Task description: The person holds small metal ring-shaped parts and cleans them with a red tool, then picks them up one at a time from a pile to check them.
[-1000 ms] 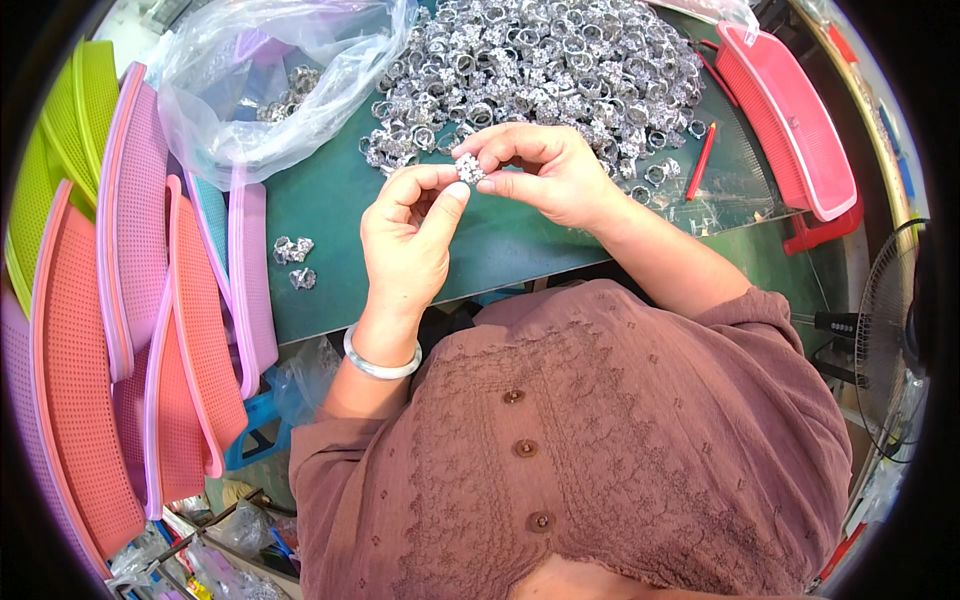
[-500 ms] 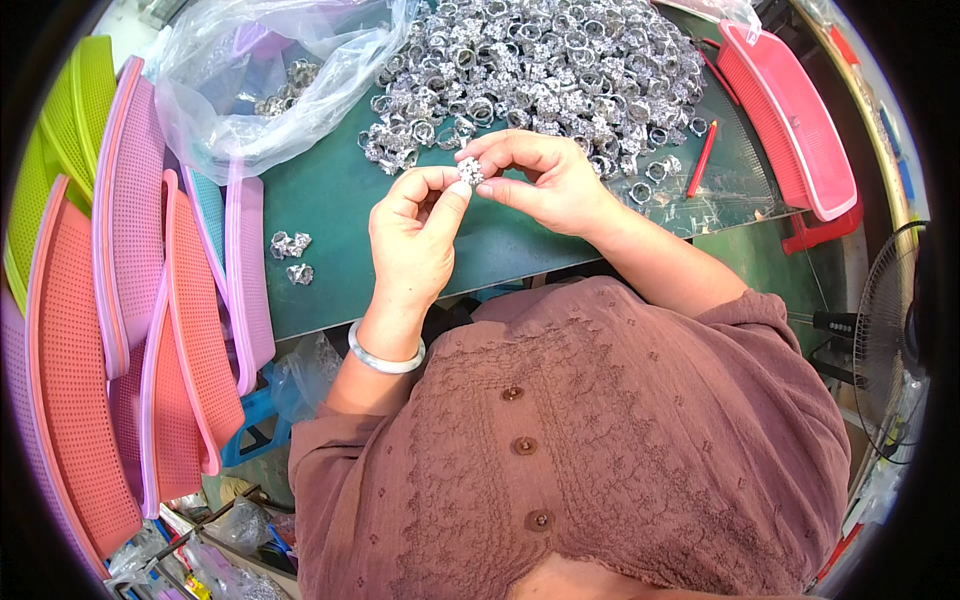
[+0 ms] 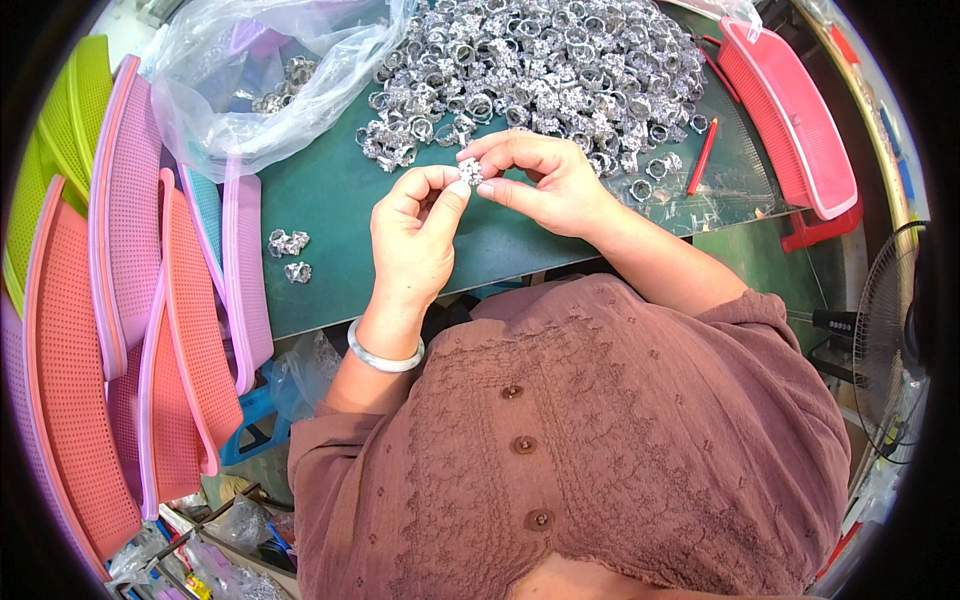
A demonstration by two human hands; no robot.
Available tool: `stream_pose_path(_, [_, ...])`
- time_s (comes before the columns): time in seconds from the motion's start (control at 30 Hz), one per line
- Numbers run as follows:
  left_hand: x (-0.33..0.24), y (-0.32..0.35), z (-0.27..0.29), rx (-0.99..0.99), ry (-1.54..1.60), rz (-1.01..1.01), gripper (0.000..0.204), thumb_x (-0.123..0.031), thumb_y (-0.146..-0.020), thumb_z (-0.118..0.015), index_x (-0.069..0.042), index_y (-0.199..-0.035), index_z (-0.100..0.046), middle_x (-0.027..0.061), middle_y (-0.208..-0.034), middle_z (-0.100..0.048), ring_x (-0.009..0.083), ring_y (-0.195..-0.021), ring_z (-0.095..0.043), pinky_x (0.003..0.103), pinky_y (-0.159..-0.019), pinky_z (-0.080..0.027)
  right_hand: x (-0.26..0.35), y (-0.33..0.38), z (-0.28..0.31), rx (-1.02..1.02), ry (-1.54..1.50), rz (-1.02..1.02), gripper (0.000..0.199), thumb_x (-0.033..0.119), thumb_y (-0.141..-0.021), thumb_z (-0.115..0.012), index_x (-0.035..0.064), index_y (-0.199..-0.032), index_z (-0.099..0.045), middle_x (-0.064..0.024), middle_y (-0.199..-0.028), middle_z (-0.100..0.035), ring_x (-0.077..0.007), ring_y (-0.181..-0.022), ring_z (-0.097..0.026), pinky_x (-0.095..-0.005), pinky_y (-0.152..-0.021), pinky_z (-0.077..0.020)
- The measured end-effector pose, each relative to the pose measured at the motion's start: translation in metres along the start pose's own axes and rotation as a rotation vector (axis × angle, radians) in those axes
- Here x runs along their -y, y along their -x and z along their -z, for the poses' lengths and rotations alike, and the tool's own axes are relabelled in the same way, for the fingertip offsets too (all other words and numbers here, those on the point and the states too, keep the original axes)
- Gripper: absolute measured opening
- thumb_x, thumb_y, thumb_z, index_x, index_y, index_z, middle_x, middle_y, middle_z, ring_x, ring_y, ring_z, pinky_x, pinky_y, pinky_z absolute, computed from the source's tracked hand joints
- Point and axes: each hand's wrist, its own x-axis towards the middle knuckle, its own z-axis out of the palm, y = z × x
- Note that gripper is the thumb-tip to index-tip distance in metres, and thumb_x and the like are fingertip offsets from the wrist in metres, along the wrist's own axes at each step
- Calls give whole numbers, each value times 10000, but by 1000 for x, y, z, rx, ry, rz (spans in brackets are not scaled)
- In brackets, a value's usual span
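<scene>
Between my two hands, over the green table (image 3: 370,260), is a silver ring (image 3: 471,173) with a flower-like cluster on its face. Thumb and forefinger of my left hand (image 3: 415,235) pinch it from the left. From the right, the thumb and fingers of my right hand (image 3: 545,180) close on the same ring; its band is hidden by the fingers. Beyond my hands lies a large heap of silver rings (image 3: 550,75). A few loose rings (image 3: 288,243) lie on the table left of my left hand, and others (image 3: 641,190) lie right of my right hand.
A clear plastic bag (image 3: 230,130) with rings inside lies at the far left. Purple, coral and green perforated baskets (image 3: 85,380) stand along the left side. On the right are a red pencil-like stick (image 3: 703,157), a pink basket (image 3: 790,130) and a fan (image 3: 885,320).
Both hands hold the ring in almost the same place and pose. The view has shifted very slightly; nothing else has visibly moved.
</scene>
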Motion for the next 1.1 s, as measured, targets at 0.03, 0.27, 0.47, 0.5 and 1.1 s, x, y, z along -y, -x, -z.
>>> stream_pose_path(0.03, [0, 0, 0, 1, 0, -1, 52, -21, -811, -571, -2, -858, -579, -17, -783, -565, 29, -689, -489, 162, -623, -390, 0, 0, 0, 2, 5, 7, 64, 38, -737, -632, 19, -795, -609, -79, -950, -607, -150, -911, -561, -273, -811, -432])
stream_pose_path(0.27, [0, 1, -1, 3, -11, -1, 62, -20, -813, -565, -6, -871, -581, -23, -778, -556, 28, -684, -473, 162, -619, -379, -4, 2, 0, -16, 33, 25, 74, 44, -726, -646, 31, -792, -615, -85, -960, -609, -158, -908, -569, -278, -807, -441])
stream_pose_path(0.47, [0, 2, -2, 8, -19, -2, 68, -31, -817, -566, -11, -880, -579, -33, -759, -534, 29, -667, -441, 160, -605, -358, -6, 2, 2, -1, 156, 131, 104, -12, -714, -633, 25, -806, -604, -106, -982, -605, -172, -882, -580, -282, -771, -459])
stream_pose_path(0.5, [-1, 2, -2, 9, -20, -4, 67, -31, -816, -566, -12, -879, -578, -34, -756, -532, 30, -665, -440, 160, -604, -358, -6, 2, 1, -4, 170, 146, 107, -13, -710, -635, 26, -805, -604, -106, -981, -606, -174, -877, -581, -282, -766, -461])
stream_pose_path(1.1, [2, 2, 1, 16, -54, -21, 61, -25, -820, -554, -13, -878, -570, -30, -769, -536, 33, -678, -447, 164, -609, -362, -4, 2, 0, -10, 226, 211, 121, -13, -695, -644, 26, -800, -601, -106, -973, -614, -187, -853, -587, -286, -738, -466])
